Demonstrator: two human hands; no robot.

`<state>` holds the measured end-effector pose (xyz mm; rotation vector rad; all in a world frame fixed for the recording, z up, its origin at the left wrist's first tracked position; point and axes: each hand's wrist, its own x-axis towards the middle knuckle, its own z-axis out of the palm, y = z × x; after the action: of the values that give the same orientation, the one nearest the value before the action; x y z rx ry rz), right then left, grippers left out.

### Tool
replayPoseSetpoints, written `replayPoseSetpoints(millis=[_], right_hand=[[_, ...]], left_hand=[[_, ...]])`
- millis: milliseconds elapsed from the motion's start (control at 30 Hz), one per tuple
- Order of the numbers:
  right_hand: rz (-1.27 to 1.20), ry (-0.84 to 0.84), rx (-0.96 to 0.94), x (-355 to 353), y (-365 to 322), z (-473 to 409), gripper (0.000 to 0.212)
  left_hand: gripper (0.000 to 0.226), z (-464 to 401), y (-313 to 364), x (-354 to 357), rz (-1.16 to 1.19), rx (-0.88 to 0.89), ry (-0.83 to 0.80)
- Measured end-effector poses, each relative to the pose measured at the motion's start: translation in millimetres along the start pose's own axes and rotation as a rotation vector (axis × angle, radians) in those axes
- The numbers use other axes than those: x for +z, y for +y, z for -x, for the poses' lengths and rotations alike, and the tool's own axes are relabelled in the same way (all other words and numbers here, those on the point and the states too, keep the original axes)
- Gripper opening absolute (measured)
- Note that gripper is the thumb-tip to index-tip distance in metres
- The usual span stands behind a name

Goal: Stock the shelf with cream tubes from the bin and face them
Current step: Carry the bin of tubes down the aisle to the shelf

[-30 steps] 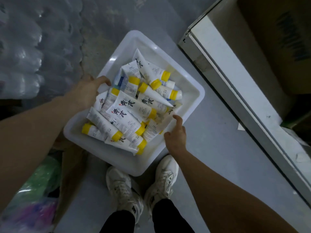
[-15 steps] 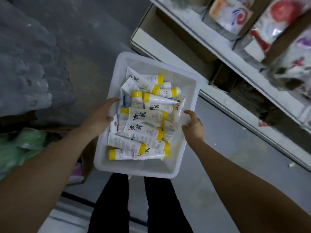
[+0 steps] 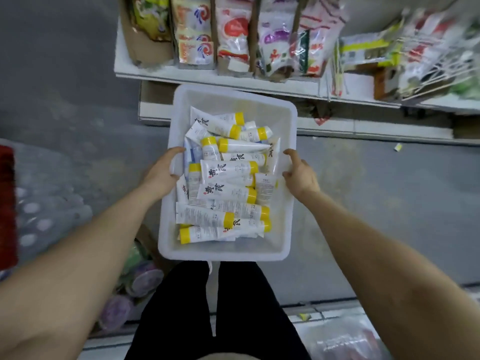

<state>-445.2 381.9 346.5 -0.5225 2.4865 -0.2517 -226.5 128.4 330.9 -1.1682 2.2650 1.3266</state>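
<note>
Both hands — left hand (image 3: 162, 172), right hand (image 3: 298, 175) — grip the bin (image 3: 223, 253) of cream tubes (image 3: 228, 172) before the shelf (image 3: 220, 74) — next, set it down and pick tubes.

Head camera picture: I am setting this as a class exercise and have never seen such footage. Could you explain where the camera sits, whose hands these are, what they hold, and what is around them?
The camera is worn on a person's head and looks forward and down, so you see their own two bare arms and dark trousers. There is no machine. The left hand and the right hand grip opposite sides of a white rectangular plastic bin, carried in the air above the grey floor. In the bin lies a loose pile of white cream tubes with yellow caps, pointing in mixed directions. Ahead is a white shelf filled with colourful packaged goods. No tube has been picked out yet.
</note>
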Motion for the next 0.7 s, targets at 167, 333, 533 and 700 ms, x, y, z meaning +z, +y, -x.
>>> replayPoseSetpoints(millis=[167, 333, 533, 700], right_hand=[[-0.051, 0.099, 0.083, -58.4, 67.3, 50.8, 0.049], [-0.109, 0.161, 0.236, -103.3, 163.2, 95.2, 0.043], [-0.259, 0.236, 0.395, -164.5, 303.5, 126.7, 0.044], [-0.354, 0.301, 0.532, -219.4, 422.2, 146.5, 0.046]], left_hand=[[0.069, 16.4, 93.1, 17.7, -0.161, 0.117, -0.068], [0.066, 24.8, 205.5, 74.2, -0.376, 0.293, -0.143], [0.069, 22.0, 348.9, 184.7, -0.569, 0.473, -0.253], [0.069, 28.1, 462.0, 291.5, -0.644, 0.593, -0.311]])
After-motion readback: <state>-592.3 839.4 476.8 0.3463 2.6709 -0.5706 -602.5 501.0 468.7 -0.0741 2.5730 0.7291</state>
